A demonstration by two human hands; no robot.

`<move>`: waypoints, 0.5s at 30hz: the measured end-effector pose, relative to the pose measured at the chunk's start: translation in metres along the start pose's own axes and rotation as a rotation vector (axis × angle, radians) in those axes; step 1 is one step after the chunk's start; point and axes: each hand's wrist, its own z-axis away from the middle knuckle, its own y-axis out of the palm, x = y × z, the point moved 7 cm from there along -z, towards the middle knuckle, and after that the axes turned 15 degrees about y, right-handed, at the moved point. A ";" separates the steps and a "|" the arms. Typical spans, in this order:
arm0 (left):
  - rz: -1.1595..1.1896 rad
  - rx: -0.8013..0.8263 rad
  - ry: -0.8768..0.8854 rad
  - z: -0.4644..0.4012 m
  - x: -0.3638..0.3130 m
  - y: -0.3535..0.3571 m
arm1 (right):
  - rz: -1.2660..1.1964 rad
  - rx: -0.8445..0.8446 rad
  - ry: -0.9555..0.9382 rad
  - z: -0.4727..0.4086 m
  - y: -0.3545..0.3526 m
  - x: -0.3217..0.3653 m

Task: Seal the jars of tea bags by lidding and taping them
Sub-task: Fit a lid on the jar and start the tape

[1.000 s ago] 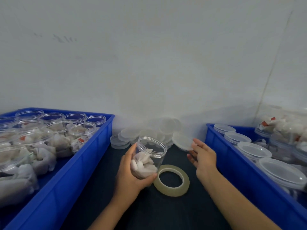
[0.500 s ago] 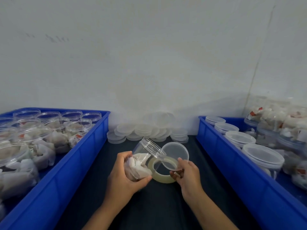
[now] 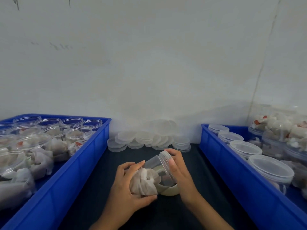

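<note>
Since half a second ago the lid [image 3: 166, 165] has moved onto the tilted jar's [image 3: 149, 173] mouth, right hand [image 3: 178, 170] fingers curled around its rim. Left hand [image 3: 126, 188] fingers wrap the jar's base, above the tape roll [image 3: 169, 190].

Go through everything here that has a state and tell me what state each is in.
jar: tilted, held, lid on its mouth
left hand: gripping jar body
right hand: on the lid
tape roll: flat on table, unused
left bin jars: open
right bin jars: lidded
spare lids: piled by wall
</note>
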 end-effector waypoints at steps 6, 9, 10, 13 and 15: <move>0.216 -0.037 -0.128 -0.001 0.011 -0.001 | 0.126 -0.033 -0.117 -0.005 0.006 0.005; 0.300 -0.012 -0.172 0.000 0.014 0.001 | 0.131 -0.078 -0.156 -0.004 0.008 0.006; 0.317 -0.028 -0.186 0.002 0.016 0.001 | 0.145 -0.085 -0.170 -0.004 0.008 0.007; 0.485 -0.124 -0.346 0.013 0.026 0.007 | 0.125 -0.106 -0.190 -0.003 0.010 0.006; 0.606 -0.151 -0.412 0.015 0.028 0.013 | 0.101 -0.138 -0.188 -0.001 0.010 0.003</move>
